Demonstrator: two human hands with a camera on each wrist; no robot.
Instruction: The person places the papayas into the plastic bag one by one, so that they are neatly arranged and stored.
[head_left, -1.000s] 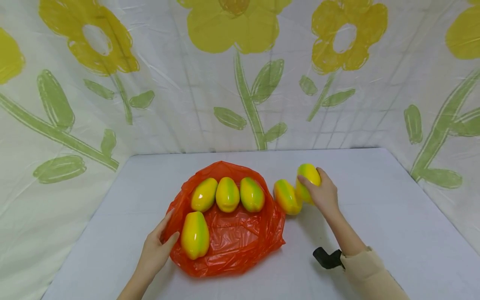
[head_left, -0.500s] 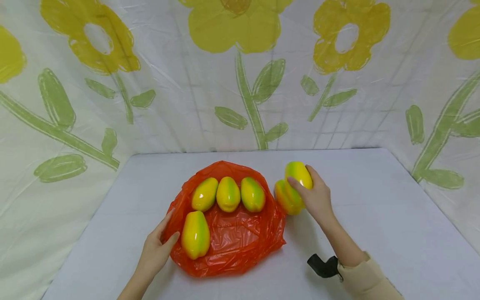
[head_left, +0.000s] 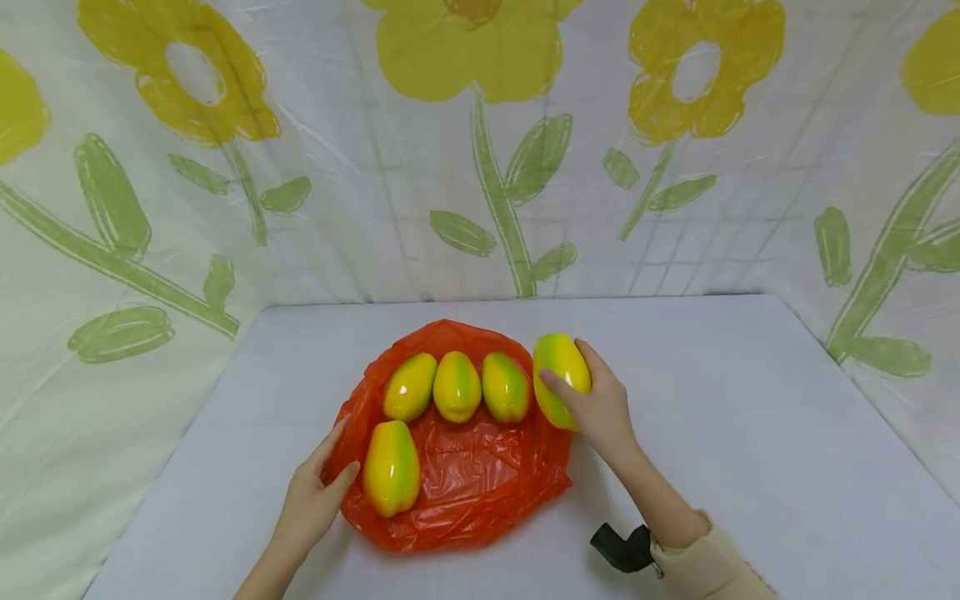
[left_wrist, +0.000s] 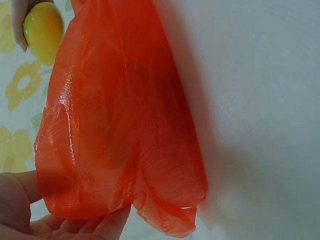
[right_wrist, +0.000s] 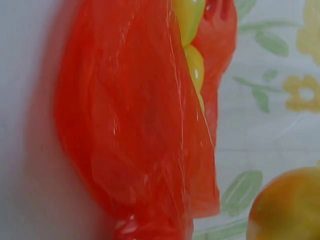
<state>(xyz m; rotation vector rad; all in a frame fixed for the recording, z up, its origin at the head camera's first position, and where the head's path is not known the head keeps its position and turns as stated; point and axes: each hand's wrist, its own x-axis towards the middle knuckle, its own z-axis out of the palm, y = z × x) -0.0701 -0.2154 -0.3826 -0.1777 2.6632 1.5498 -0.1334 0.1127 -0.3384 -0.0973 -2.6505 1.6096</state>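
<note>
A red plastic bag [head_left: 468,492] stands on the table with its mouth spread. Inside are several yellow-green papayas: three in a row, including the middle one [head_left: 457,387], and a single papaya [head_left: 392,468] nearer the front left. My left hand [head_left: 309,500] holds the bag's left rim between thumb and fingers; the left wrist view shows these fingers [left_wrist: 112,222] under the red film. Another papaya [head_left: 558,375] is gripped by my right hand [head_left: 603,408], raised beside the bag's right rim. The right wrist view shows a papaya [right_wrist: 290,210] at lower right, outside the bag.
A white-covered table [head_left: 750,467] runs back to a curtain [head_left: 330,183] printed with yellow flowers. A black angled piece [head_left: 624,548] sticks out from the right sleeve [head_left: 697,558].
My right hand has carried its papaya left toward the bag. The papaya that lay beside the bag is now hidden from the head view. My left hand has kept its place on the rim.
</note>
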